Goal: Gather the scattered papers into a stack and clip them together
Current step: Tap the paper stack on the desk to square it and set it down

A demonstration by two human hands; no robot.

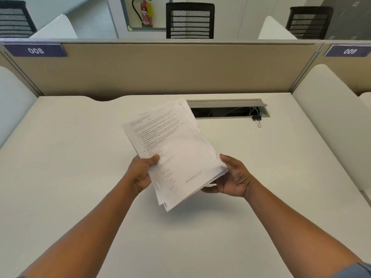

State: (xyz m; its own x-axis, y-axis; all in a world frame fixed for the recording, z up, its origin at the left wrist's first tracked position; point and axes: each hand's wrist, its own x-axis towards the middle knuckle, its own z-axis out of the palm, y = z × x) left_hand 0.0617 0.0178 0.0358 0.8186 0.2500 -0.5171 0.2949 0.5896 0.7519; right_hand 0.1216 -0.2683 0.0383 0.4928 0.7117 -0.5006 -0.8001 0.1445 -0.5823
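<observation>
A stack of printed white papers point(172, 149) is held above the middle of the white desk, tilted and slightly fanned at its far end. My left hand point(141, 172) grips the stack's left edge, thumb on top. My right hand point(233, 178) cups the near right corner, fingers underneath and thumb along the edge. A small black binder clip point(257, 119) with silver handles lies on the desk at the back right, well apart from both hands.
The white desk point(70, 157) has an open grey cable tray point(230, 110) at the back, right behind the clip. Beige partition panels point(160, 69) and white side dividers close the desk in. Black chairs stand beyond the partition.
</observation>
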